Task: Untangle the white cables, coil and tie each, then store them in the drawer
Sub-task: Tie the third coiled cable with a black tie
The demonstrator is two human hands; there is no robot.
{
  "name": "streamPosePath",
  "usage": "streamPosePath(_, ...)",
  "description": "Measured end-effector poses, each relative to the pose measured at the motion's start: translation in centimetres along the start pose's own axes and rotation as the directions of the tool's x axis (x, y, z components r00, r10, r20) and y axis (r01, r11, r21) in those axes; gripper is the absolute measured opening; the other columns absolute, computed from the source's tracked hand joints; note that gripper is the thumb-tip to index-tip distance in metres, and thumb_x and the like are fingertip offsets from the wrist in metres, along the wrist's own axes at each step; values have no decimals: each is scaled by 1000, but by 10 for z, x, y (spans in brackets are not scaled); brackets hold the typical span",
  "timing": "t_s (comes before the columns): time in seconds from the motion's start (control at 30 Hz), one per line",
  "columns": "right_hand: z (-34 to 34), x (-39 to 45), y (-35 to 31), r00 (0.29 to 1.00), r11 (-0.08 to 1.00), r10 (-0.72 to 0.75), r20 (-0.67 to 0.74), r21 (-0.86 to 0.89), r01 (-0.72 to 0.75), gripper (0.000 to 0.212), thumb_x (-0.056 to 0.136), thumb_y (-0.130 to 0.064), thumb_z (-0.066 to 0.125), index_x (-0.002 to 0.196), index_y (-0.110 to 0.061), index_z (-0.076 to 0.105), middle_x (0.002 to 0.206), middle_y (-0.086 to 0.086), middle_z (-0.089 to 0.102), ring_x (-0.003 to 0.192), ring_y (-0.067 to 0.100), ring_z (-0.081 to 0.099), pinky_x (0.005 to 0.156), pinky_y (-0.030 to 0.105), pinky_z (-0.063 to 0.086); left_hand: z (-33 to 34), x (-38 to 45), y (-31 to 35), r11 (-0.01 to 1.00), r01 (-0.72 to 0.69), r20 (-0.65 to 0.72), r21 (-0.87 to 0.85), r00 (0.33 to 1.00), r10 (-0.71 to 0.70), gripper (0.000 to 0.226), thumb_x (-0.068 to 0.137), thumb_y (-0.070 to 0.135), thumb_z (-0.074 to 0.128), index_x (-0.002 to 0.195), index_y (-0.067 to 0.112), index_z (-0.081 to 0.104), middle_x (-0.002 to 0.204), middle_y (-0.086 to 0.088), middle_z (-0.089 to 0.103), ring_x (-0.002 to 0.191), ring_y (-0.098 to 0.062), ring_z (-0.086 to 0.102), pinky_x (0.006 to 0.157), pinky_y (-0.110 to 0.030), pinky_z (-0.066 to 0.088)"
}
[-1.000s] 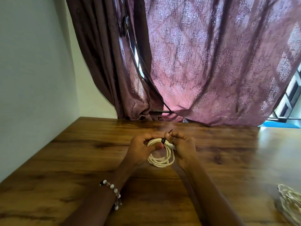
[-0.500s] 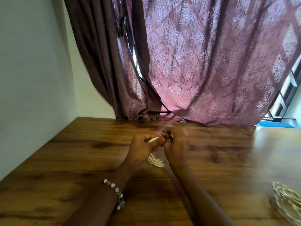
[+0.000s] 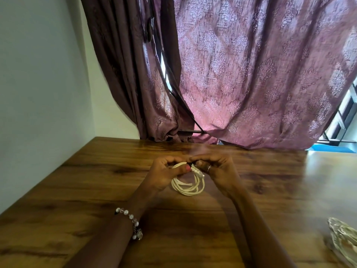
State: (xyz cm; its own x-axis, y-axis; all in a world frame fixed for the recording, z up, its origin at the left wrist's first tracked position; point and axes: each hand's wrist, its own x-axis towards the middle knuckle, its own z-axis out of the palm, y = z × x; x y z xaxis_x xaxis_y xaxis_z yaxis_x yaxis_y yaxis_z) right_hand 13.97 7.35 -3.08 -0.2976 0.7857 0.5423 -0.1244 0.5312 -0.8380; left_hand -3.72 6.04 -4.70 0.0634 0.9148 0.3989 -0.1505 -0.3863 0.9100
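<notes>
Above the middle of the wooden surface (image 3: 96, 190), both hands hold one coiled white cable (image 3: 188, 185). The coil hangs from the fingers as a loose oval ring of several turns; its long axis runs from the hands down toward the person, and its lower end is close to the surface, but I cannot tell if it touches the wood. At the top of the coil a white connector (image 3: 197, 171) sticks out and points to the right and a little down, toward the right hand (image 3: 218, 171). The left hand (image 3: 164, 174) grips the top of the coil, with the thumb pressed across the turns. The right hand has its fingers curled at the same top part, just beside the connector, and it pinches something small and dark there; it is too blurred to name it. The two hands are nearly touching each other over the coil. A bead bracelet (image 3: 131, 223) sits on the left wrist. To the right of the coil and nearer to the person, well apart from it, a second pale bundle (image 3: 343, 240) lies at the edge of the view. Behind the coil, at the far edge of the surface, a purple patterned curtain (image 3: 251, 74) hangs down, and to the left of the coil a plain pale wall (image 3: 38, 84) meets the surface.
</notes>
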Motion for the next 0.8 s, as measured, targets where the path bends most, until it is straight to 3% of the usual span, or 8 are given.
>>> streamPosePath(0.13,-1,-2,-1,999,1000,25,-32,-17,-25,26,77,11,65,85,-11,77,84,3,76,80,15,70,69,24,55,-2,1,-4,991,-87,71,104,994,80,20,65,5,77,82,16,74,78,2,74,74,-10,68,67,-21,53)
streamPosePath(0.23,0,-1,0,995,999,43,-84,1,-43,31,76,11,66,80,-17,78,80,3,75,76,15,69,68,26,56,-3,2,-4,983,-130,40,131,991,126,28,62,13,79,90,11,74,88,-3,75,83,-16,70,75,-27,55)
streamPosePath(0.37,0,-1,3,986,997,73,-152,43,-67,28,74,14,66,84,-10,77,76,4,75,71,15,70,65,25,57,-4,3,-5,978,-150,45,142,988,145,33,64,11,81,95,5,74,96,-11,74,91,-27,70,83,-37,56)
streamPosePath(0.47,2,-1,2,982,995,92,-165,43,-86,20,75,17,65,88,2,70,73,4,74,67,14,69,63,26,58,-3,3,-3,976,-131,64,175,991,121,26,65,8,78,90,11,74,87,-1,75,85,-18,70,79,-31,56)
streamPosePath(0.57,2,-1,4,982,996,75,-173,-33,-82,16,74,17,66,83,3,70,73,4,73,68,15,69,63,27,58,-4,4,-3,977,-113,73,183,992,101,26,69,-7,74,85,13,71,82,7,74,81,-8,68,73,-21,53)
streamPosePath(0.7,-2,1,3,990,983,25,-139,-179,-50,16,73,12,70,81,-2,74,79,9,73,75,21,69,71,36,59,-2,2,-5,980,-94,23,174,996,92,29,70,-17,69,83,9,67,76,7,71,73,-1,66,67,-16,51)
streamPosePath(0.8,-5,1,1,992,952,-35,-118,-307,-3,16,72,10,72,80,-3,75,80,8,74,75,18,69,71,36,59,-3,3,-8,981,-95,2,170,995,96,28,69,-16,71,87,4,65,83,1,70,74,-3,67,69,-18,53)
